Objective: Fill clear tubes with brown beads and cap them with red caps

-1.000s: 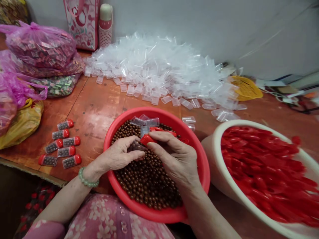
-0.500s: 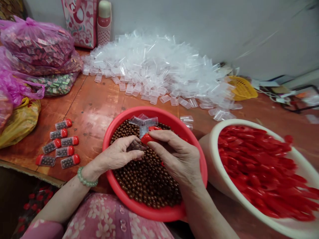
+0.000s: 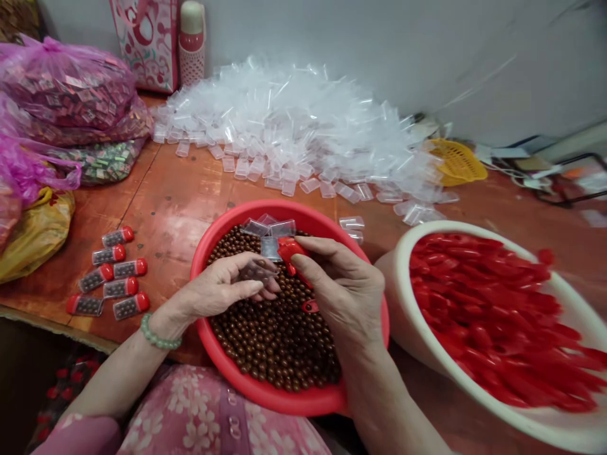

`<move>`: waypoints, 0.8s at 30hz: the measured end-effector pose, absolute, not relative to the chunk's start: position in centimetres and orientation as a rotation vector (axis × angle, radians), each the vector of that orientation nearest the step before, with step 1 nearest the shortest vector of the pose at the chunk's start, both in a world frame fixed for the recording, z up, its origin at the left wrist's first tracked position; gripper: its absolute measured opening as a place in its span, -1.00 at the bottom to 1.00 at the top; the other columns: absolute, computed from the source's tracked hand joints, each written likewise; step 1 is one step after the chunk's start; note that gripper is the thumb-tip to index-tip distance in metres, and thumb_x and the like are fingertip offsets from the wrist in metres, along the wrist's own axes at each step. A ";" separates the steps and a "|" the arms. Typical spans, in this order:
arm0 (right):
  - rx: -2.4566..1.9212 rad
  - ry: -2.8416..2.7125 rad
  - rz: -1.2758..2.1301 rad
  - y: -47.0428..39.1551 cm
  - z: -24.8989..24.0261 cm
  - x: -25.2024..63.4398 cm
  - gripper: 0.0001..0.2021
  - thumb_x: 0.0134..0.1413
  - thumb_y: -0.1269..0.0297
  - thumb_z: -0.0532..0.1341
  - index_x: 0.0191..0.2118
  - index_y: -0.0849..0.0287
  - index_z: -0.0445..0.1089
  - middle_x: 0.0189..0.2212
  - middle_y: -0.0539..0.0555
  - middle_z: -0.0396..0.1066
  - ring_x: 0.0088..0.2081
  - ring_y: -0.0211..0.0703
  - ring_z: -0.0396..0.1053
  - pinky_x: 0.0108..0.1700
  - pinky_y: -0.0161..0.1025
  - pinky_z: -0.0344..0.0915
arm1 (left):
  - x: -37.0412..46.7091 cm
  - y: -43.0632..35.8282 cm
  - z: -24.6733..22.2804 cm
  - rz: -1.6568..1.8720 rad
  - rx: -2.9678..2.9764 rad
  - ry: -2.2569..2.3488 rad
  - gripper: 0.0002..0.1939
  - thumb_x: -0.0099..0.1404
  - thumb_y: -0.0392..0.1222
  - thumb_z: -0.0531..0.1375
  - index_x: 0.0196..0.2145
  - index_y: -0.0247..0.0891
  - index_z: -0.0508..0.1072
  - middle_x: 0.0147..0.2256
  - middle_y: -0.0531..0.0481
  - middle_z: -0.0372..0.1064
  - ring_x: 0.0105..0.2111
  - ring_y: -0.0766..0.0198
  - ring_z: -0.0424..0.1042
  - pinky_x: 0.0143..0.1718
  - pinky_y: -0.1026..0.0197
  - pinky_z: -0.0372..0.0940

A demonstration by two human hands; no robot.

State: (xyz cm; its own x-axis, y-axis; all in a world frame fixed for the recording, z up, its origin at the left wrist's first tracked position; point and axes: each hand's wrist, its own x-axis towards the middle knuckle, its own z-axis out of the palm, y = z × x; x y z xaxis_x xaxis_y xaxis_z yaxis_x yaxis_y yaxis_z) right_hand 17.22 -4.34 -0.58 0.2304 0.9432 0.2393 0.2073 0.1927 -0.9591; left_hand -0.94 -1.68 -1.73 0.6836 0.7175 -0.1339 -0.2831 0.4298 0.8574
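Over a red basin (image 3: 222,373) of brown balls (image 3: 279,354), my left hand (image 3: 227,284) holds a clear container (image 3: 256,272) with dark balls inside, between thumb and fingers. To its right, my right hand (image 3: 341,284) pinches a red plastic piece (image 3: 290,251). The piece and the container are apart. Several clear empty containers (image 3: 283,229) lie on the balls at the basin's back. Another red piece (image 3: 310,306) rests on the balls, partly behind my right hand.
Filled red-capped containers (image 3: 120,288) lie on the table at left. Bulging plastic bags (image 3: 71,88) sit behind them. A pile of clear containers (image 3: 284,126) spreads along the wall. A white tub (image 3: 403,253) of red pieces stands at right, a yellow basket (image 3: 458,162) behind it.
The red piece in my right hand has turned and moved away from the container's end. My left fingers have spread a little, showing more of the container. The whole view has shifted slightly.
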 end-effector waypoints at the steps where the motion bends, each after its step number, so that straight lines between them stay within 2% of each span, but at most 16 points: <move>1: -1.282 -1.238 0.766 -4.3 -0.6 17.2 -0.78 0.01 0.35 0.35 -0.17 0.02 0.54 -0.23 0.01 0.55 -0.18 -0.15 0.50 -0.04 -0.13 0.43 | -0.9 -1.6 -1.7 0.671 0.933 0.545 -0.68 0.23 -0.14 0.28 -0.09 -0.29 0.40 -0.23 -0.08 0.46 -0.23 0.28 0.45 -0.14 0.20 0.32; 6: -1.261 -1.239 0.788 -4.1 -0.3 16.9 -0.79 0.01 0.38 0.35 -0.19 0.00 0.55 -0.25 -0.01 0.55 -0.19 -0.17 0.50 -0.05 -0.16 0.43 | -0.7 -1.6 -1.8 0.675 0.942 0.636 -0.71 0.21 -0.21 0.28 -0.10 -0.29 0.43 -0.22 -0.04 0.45 -0.23 0.34 0.44 -0.17 0.28 0.30; 12: -1.241 -1.193 0.867 -3.8 -0.4 16.6 -0.81 0.01 0.34 0.35 -0.20 0.00 0.55 -0.26 -0.02 0.56 -0.21 -0.18 0.50 -0.06 -0.16 0.44 | -0.9 -1.5 -2.2 0.696 0.869 0.587 -0.67 0.26 -0.12 0.25 -0.03 -0.23 0.40 -0.16 -0.08 0.46 -0.20 0.30 0.47 -0.19 0.26 0.34; 17: -1.248 -1.215 0.855 -3.7 -0.6 16.6 -0.81 0.01 0.35 0.36 -0.20 0.00 0.55 -0.27 -0.02 0.56 -0.22 -0.19 0.50 -0.06 -0.16 0.43 | -0.7 -1.6 -1.9 0.719 0.866 0.640 -0.67 0.22 -0.12 0.28 -0.10 -0.31 0.41 -0.24 -0.06 0.45 -0.28 0.33 0.46 -0.22 0.26 0.35; 24: -1.295 -1.223 0.839 -3.7 -0.7 16.6 -0.81 0.01 0.32 0.35 -0.19 0.04 0.54 -0.25 0.02 0.56 -0.20 -0.15 0.50 -0.03 -0.09 0.43 | -0.4 -1.7 -1.6 0.743 0.849 0.673 -0.71 0.19 -0.17 0.30 -0.16 -0.32 0.41 -0.26 -0.05 0.45 -0.27 0.32 0.45 -0.20 0.23 0.36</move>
State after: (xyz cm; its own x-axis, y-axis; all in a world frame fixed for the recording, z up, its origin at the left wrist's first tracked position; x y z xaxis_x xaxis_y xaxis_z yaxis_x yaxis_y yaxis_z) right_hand 16.58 -3.73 -0.74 0.2130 0.9596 0.1839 0.1739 0.1479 -0.9736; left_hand -0.35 -1.66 -1.61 0.5656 0.7939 -0.2230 -0.3002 0.4501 0.8410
